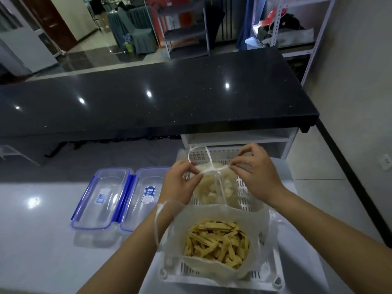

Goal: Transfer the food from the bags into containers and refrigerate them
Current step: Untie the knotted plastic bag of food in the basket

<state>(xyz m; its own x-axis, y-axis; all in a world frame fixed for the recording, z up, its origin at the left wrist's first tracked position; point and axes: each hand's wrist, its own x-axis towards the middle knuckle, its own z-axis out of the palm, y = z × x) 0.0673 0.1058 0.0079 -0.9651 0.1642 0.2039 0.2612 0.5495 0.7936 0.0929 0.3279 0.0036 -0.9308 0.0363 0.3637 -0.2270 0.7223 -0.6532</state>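
Your two clear containers (118, 200) with blue rims and clips sit side by side at centre left of the frame on the pale counter (38, 240). Each has a blue label, and nothing shows inside them. Their long axes run from lower left toward the upper right, roughly parallel to each other.

To their right stands a white slotted basket (269, 279) whose long axis runs from the bottom of the frame toward the middle. It holds two thin plastic bags. The open bag (212, 272) at bottom centre shows yellow-brown strips of food (216, 240) piled every way. Beyond it, at frame centre, the tied bag (212, 187) stands upright with pale whitish chunks inside, its knotted neck pointing up.

Your left hand (180, 183) pinches that bag's neck from the left side, fingers curled onto the plastic. Your right hand (254, 168) pinches the white tie strand (209, 158) at the knot from the right, with thumb and fingertips closed narrowly on it. A dark glossy countertop (148, 102) crosses the upper half of the frame.
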